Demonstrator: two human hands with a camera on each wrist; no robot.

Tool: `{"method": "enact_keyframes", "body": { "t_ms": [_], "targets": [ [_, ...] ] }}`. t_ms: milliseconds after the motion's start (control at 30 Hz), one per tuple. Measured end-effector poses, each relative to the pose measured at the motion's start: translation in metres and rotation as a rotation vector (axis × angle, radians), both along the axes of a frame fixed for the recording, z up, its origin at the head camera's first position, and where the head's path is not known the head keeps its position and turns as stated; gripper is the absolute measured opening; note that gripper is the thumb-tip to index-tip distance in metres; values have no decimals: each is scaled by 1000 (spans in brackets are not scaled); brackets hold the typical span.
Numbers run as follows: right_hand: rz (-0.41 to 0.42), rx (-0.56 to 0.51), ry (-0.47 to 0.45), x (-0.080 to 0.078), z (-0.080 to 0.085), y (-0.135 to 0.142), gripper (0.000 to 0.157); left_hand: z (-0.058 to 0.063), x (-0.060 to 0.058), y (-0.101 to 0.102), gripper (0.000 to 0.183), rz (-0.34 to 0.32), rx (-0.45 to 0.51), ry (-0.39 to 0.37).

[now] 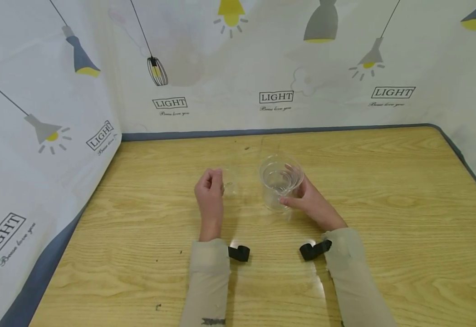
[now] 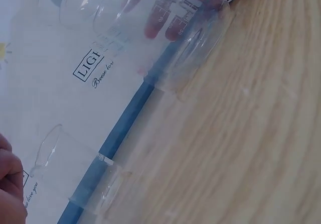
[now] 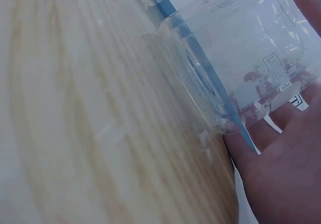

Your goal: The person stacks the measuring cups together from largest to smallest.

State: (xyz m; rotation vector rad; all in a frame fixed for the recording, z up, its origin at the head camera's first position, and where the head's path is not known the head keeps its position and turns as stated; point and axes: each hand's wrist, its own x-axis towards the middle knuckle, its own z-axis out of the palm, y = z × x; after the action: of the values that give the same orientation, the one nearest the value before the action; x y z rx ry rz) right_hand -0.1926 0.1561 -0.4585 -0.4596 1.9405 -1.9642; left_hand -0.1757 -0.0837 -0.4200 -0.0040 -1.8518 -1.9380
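My right hand (image 1: 309,200) grips a clear graduated beaker (image 1: 276,188) from its right side, thumb in front and the other fingers behind. White printed markings show on its wall in both wrist views, and several round rims overlap at its top. The beaker's base is close over the table. To the left, my left hand (image 1: 210,186) has its fingers curled at the edge of a smaller clear cup (image 2: 70,169), pinching its rim side. This cup is faint in the head view and stands left of the beaker, apart from it.
Both vessels are over a wood-grain table (image 1: 152,231). Its far edge meets a white printed backdrop (image 1: 221,81) with a dark blue border, and a similar sheet rises at the left. Black camera mounts (image 1: 239,253) stick inward from both cuffs.
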Motion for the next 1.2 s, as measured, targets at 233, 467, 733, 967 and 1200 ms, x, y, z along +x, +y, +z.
{"method": "enact_keyframes", "body": {
  "t_ms": [233, 467, 733, 967, 1200],
  "targets": [
    [-2, 0, -10, 6, 12, -2, 85, -6, -3, -4, 33, 144, 186, -73],
    [-5, 13, -15, 6, 12, -3, 84, -12, -6, -9, 21, 175, 257, -95],
    [5, -5, -17, 6, 12, -1, 85, -10, -7, -8, 25, 215, 201, -166],
    [-6, 21, -17, 5, 12, -2, 85, -20, -10, -11, 43, 103, 148, -232],
    [-6, 25, -6, 5, 13, -2, 84, -19, -8, -6, 55, 0, 68, -269]
  ]
}}
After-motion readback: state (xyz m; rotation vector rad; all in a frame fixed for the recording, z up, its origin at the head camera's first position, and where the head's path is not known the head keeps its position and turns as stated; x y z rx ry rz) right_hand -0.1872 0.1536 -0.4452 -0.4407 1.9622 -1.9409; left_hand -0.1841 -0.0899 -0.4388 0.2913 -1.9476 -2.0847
